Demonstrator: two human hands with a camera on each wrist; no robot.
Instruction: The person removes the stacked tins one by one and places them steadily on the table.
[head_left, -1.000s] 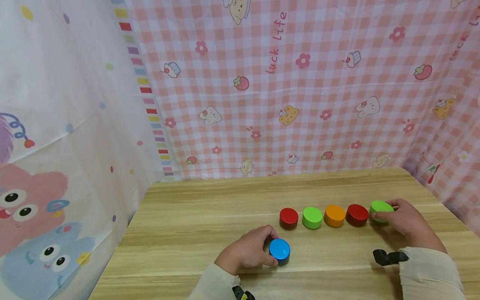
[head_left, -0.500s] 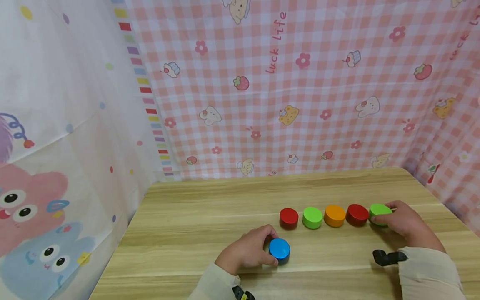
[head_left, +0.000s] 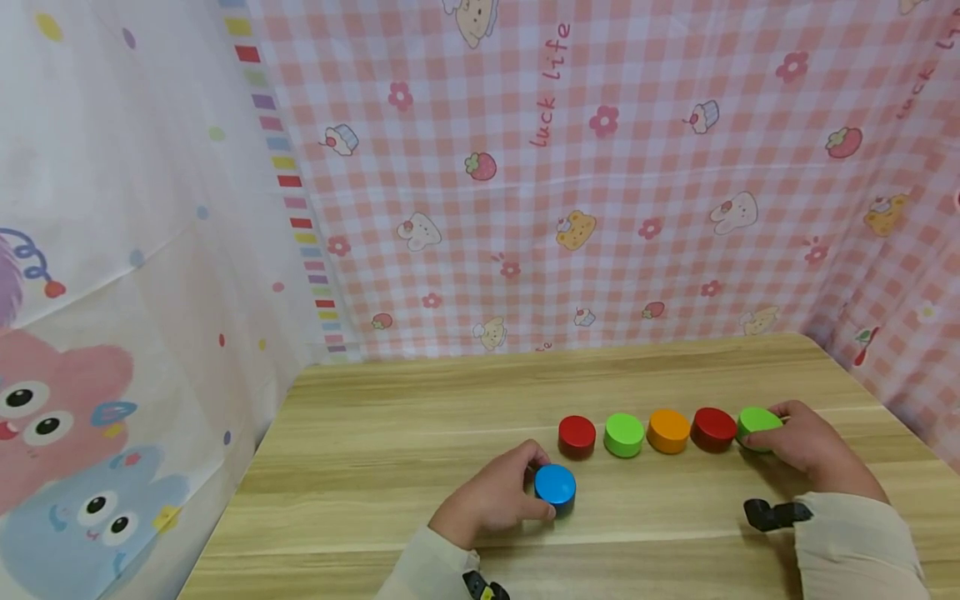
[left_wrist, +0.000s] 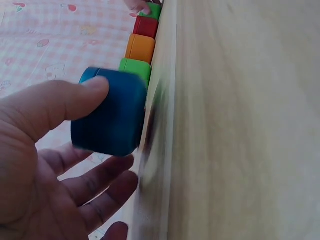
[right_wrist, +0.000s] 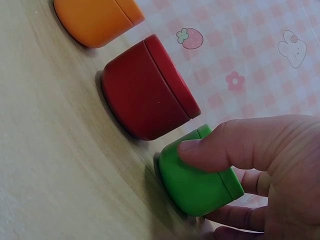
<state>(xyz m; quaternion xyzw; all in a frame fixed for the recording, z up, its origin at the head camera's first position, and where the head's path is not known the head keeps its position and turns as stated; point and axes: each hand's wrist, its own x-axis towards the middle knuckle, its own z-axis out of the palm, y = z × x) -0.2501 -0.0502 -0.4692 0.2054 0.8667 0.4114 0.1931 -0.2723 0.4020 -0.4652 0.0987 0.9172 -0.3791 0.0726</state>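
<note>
My left hand pinches a blue round lidded tin between thumb and fingers, in front of a row of similar tins. In the left wrist view the thumb lies across the side of the blue tin; whether its base touches the table is hard to tell. At the row's right end my right hand grips a green round tin. In the right wrist view its thumb presses the side of that green tin, which stands on the table beside a red tin, a small gap between them.
The row on the wooden table runs from a red tin through a second green tin, an orange tin and another red tin. A pink checked cloth hangs behind; a white printed cloth hangs at left.
The left hand and the blue tin have shifted slightly up and left in the head view. The right hand's green tin has come slightly nearer, level with the row.
</note>
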